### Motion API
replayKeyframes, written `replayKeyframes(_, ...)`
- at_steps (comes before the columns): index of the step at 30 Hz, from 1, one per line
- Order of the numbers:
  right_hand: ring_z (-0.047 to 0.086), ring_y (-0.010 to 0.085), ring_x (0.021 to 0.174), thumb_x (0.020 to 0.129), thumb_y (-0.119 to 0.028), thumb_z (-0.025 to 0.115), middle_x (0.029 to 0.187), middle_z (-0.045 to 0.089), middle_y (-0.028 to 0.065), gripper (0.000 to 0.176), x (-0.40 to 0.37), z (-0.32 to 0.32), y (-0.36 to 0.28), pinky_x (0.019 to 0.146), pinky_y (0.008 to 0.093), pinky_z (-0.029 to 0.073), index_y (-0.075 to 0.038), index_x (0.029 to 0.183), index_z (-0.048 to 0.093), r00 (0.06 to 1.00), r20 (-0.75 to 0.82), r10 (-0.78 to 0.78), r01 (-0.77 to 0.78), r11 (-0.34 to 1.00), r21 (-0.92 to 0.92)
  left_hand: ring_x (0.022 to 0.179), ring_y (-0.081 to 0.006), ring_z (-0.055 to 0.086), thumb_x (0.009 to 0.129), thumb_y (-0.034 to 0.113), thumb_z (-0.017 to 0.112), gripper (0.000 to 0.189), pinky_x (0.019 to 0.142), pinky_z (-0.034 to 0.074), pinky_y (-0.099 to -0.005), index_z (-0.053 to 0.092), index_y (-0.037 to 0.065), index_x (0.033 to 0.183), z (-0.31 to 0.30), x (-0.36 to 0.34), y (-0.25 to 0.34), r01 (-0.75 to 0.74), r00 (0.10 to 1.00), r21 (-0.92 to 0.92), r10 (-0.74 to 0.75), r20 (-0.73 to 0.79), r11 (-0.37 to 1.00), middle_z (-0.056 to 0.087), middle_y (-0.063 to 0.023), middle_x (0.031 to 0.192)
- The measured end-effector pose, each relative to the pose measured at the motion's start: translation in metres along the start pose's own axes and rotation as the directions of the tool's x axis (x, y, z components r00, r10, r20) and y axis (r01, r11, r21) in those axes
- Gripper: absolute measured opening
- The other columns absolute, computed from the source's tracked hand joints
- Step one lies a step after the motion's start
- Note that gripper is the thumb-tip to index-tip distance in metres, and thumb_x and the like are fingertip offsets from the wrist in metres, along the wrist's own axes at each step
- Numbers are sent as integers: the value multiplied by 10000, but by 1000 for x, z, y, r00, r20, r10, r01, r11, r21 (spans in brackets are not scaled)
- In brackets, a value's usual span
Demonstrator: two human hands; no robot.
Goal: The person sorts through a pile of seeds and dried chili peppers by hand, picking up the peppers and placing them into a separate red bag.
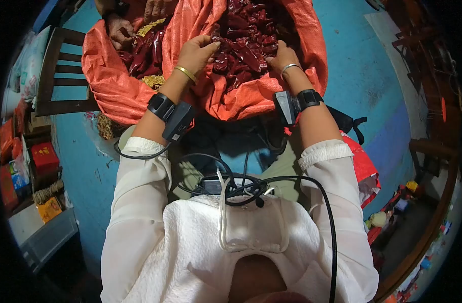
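Observation:
A heap of dark, glossy dried red chili peppers [241, 43] fills an orange-red woven sack [241, 103] in front of me. At the heap's left side, my left hand [196, 54] is closed, thumb and fingers pinched on a chili pepper at its edge. My right hand [285, 58] is at the right side of the heap, fingers curled and thumb against a chili pepper; its fingertips are partly hidden among the peppers. A bracelet and a black strapped device are on each of my forearms.
Another person's hands [121, 33] work over a second orange sack [107, 70] at the left, with red chilies and yellowish bits. A wooden chair [52, 76] stands beside it. Black cables [236, 187] lie across my lap. A red bag [362, 171] is at my right.

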State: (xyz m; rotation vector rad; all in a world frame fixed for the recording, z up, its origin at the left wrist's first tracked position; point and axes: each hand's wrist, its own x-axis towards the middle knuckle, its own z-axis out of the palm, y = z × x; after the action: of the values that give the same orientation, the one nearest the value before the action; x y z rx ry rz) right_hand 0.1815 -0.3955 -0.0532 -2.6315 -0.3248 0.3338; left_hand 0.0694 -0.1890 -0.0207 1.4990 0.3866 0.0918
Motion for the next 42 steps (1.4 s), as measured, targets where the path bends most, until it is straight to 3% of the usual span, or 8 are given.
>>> replayKeyframes(10,516,302,992,696,-292,598,1056,540,179,468,13,35,-47,869,373,395,-94,1104,486,983,161,-85,109,983,-148,579,-34,480,789,117,569,129,475,394,-163,546,30,881,-19,-9,-8,91,995,-40,-89,44,995,540,17,723)
replayKeyframes(12,520,300,984,690,-368,588,1053,548,164,485,15,39,-57,857,369,397,-127,1105,515,954,-4,-301,294,930,220,627,-34,490,790,126,567,134,511,395,-160,548,36,888,-23,-9,-8,86,995,-28,-85,50,996,550,21,756)
replayKeyframes(15,528,305,964,679,-457,560,1019,568,147,478,27,12,-64,836,364,410,-144,1040,576,989,35,-143,134,971,197,642,-36,492,790,128,565,133,534,393,-161,552,40,890,-24,-10,-3,75,996,-28,-74,41,997,550,25,757)
replayKeyframes(18,557,330,855,739,-328,510,895,585,179,307,52,-8,-36,758,415,438,-71,857,630,942,-316,-110,129,991,39,637,-38,489,791,129,564,133,538,392,-166,554,39,888,-28,-6,-5,54,997,-31,-52,65,998,550,27,759)
replayKeyframes(19,536,366,880,742,-282,519,916,561,236,343,71,0,-10,780,416,423,2,924,581,916,-378,-132,227,949,220,637,-38,489,791,129,564,133,538,392,-166,554,39,888,-28,-6,-5,57,996,-34,-54,67,998,550,27,759)
replayKeyframes(21,487,387,991,755,-298,521,1036,500,296,513,71,-7,1,839,370,386,65,1107,438,973,-161,163,-108,946,305,641,-37,488,789,130,566,132,539,393,-169,555,33,878,-27,-9,1,53,997,-3,-52,65,999,551,26,761)
replayKeyframes(34,570,188,648,724,-158,601,721,597,148,197,70,-5,6,607,297,437,27,790,587,989,-117,-90,134,883,449,624,-44,495,778,120,574,168,530,399,-178,570,11,906,-21,-11,4,31,999,51,-33,31,998,565,11,747)
replayKeyframes(42,547,129,647,718,-131,607,780,607,60,228,54,0,8,581,252,442,4,901,600,995,89,35,-85,744,663,559,-52,477,760,128,590,205,496,395,-190,570,1,921,-12,-7,-2,10,998,10,-11,58,1000,560,8,718)
